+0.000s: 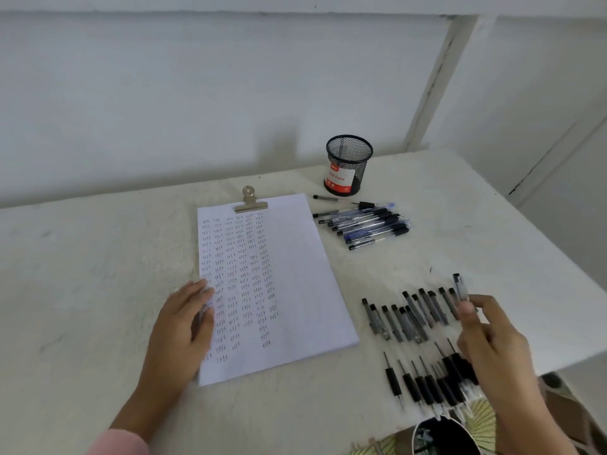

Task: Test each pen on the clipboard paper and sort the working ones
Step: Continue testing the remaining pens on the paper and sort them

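The clipboard paper lies in the middle of the table under a metal clip, with columns of small test marks on its left half. My left hand rests flat on the paper's left edge. My right hand pinches a pen cap above a row of loose caps. Uncapped pens lie below them, near the front edge. A bundle of capped pens lies right of the clipboard top.
A black mesh pen cup with a red and white label stands at the back. The table's right edge runs diagonally close to my right hand. A dark container sits at the front edge.
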